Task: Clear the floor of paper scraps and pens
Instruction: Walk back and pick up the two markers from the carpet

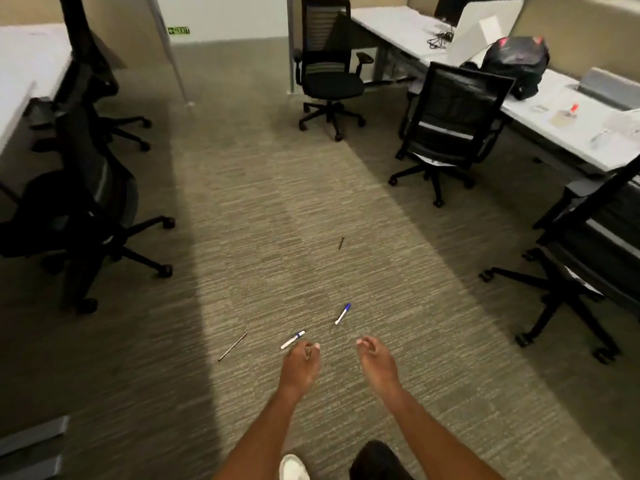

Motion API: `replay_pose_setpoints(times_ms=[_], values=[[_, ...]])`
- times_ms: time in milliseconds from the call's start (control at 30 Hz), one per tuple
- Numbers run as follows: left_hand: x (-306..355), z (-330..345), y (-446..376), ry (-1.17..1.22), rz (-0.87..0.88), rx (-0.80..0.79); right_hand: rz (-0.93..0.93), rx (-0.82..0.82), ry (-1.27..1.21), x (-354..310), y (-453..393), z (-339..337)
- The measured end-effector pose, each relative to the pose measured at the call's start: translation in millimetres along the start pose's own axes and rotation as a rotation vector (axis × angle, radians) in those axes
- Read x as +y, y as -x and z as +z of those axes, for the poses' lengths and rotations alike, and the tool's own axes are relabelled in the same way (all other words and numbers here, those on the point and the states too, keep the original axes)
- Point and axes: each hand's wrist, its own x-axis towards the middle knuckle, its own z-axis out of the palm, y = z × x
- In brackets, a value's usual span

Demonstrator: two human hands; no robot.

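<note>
From the head camera, take the nearest white-and-blue pen (pixel 293 339) as your landmark. Your left hand (pixel 300 362) hangs just behind its white end with the fingers loosely curled, pinching nothing; whether a fingertip touches the pen I cannot tell. Your right hand (pixel 375 358) is a little to the right of the pen, also loosely curled and empty.

What could go wrong: the pen lies flat on ribbed carpet (pixel 259 202), so a pinch from above may roll it away or push it into the pile instead of lifting it. The thin dark rod (pixel 233 346), just left of the landmark, is slim and low against the carpet, so your fingers could slide over it. The small dark pen (pixel 341 242), well beyond the landmark, is easy to overlook because it nearly matches the floor. Your white shoe (pixel 293 467) is behind the landmark; a step forward as you bend could land on a pen.

Count:
- White-and-blue pens: two, the landmark and a second pen (pixel 343 313) just beyond and to the right of it.
- Dark thin items: two, the rod and the small pen.
- Paper scraps on open carpet: none that I can make out.
- Office chairs: five in view, ringing the open floor.
</note>
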Motion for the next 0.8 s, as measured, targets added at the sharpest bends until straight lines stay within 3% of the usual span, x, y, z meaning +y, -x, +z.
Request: replay_pose_setpoints(times_ms=[233,533,800], values=[[30.5,-11.2,-113.5,-0.004,-0.017,0.004,0.006,-0.010,-0.009,-56.5,-105.2,15.9],[67.4,3.7,-254.9,0.014,-0.145,0.086,0.022,-0.173,0.078,-103.9,-279.7,29.1],[45.4,26.7,-347.2,0.066,-0.303,0.123,0.066,-0.254,0.104,-105.9,-391.6,53.3]])
